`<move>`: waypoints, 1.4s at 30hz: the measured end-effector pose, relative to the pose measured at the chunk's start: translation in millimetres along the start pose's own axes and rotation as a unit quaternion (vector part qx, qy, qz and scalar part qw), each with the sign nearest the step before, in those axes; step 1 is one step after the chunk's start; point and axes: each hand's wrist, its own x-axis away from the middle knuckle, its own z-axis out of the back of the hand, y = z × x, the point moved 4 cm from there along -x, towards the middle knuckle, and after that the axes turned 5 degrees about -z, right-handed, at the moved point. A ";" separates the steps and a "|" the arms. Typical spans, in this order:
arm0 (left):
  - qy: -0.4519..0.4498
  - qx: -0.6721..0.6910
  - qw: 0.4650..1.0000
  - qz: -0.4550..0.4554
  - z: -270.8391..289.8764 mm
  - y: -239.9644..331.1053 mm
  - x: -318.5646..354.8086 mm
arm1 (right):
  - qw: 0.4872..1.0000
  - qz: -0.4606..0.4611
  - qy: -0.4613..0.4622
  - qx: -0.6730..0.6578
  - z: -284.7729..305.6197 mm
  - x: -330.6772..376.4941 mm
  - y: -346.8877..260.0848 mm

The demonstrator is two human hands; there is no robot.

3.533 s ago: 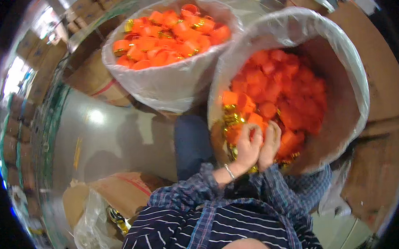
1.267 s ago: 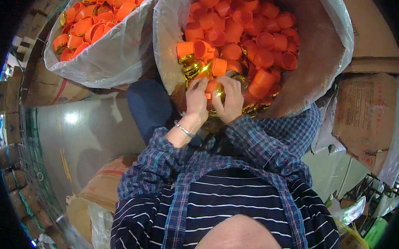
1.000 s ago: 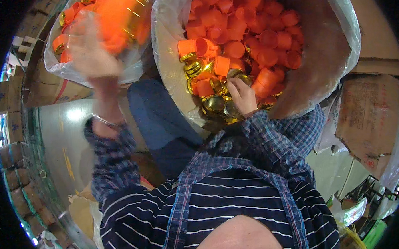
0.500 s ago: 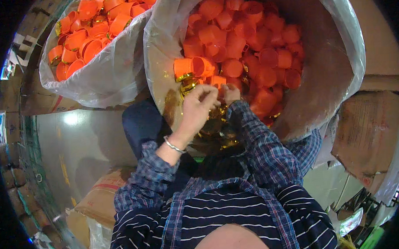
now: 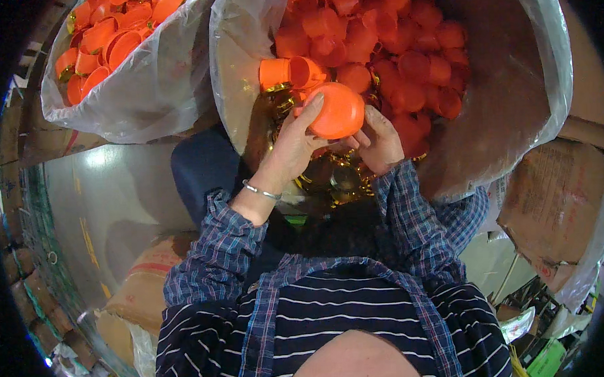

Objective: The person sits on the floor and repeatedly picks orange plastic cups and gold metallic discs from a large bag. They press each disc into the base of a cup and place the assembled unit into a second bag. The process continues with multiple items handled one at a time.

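An orange plastic cup (image 5: 339, 111) is up in front of me, its smooth rounded side toward the camera. My left hand (image 5: 293, 145) grips it from the left, with the thumb lying along its side. At the cup's lower right, my right hand (image 5: 383, 144) is closed with its fingertips against the edge; part of them is hidden beneath. Shiny gold bands (image 5: 345, 178) lie in a heap just below my hands. Beyond the held cup, many orange cups (image 5: 415, 72) fill the large bag-lined container, with two brighter ones (image 5: 275, 74) near its left side.
The container's clear plastic liner (image 5: 558, 63) folds over its rim. To the left stands another lined bag (image 5: 156, 94) of orange cups with gold trim. Cardboard boxes (image 5: 552, 204) are at the right, and a carton (image 5: 148, 286) sits at lower left on the grey floor (image 5: 127, 196).
An orange cup has come up from the pile into my hands. My right hand has moved out to the right and turned toward it. The whole view has shifted slightly.
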 end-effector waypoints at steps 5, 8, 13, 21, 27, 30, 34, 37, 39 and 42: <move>-0.037 0.035 0.999 -0.015 2.5 4.6 0.7 | 0.992 -0.011 0.061 0.111 -1.8 2.4 2.6; 0.015 0.004 0.999 -0.035 6.3 7.6 5.2 | 0.969 0.020 0.147 0.198 30.3 5.4 1.8; 0.017 -0.009 0.997 -0.076 2.5 22.6 27.9 | 0.883 0.015 0.273 0.381 117.5 -15.7 21.3; 0.031 -0.131 0.984 -0.114 10.5 3.9 49.7 | 0.615 -0.143 0.208 0.747 172.9 -52.0 74.3; 0.050 -0.195 0.966 -0.164 19.4 6.3 53.8 | 0.706 -0.118 0.391 0.579 160.6 -13.8 38.6; 0.056 -0.232 0.959 -0.152 15.6 8.8 60.9 | 0.663 -0.111 0.316 0.670 139.5 -2.1 34.8; 0.076 -0.167 0.976 -0.116 11.3 5.4 68.3 | 0.635 -0.103 0.271 0.716 131.7 -1.9 64.1; 0.124 -0.125 0.979 -0.100 17.7 0.7 69.0 | 0.600 -0.063 0.229 0.764 144.9 -15.1 80.9; 0.137 -0.077 0.980 -0.119 24.0 -0.7 66.9 | 0.545 -0.076 0.209 0.808 152.3 -18.9 82.0; 0.123 0.001 0.982 -0.144 31.0 -3.6 61.7 | 0.695 0.039 0.263 0.668 135.6 6.3 51.7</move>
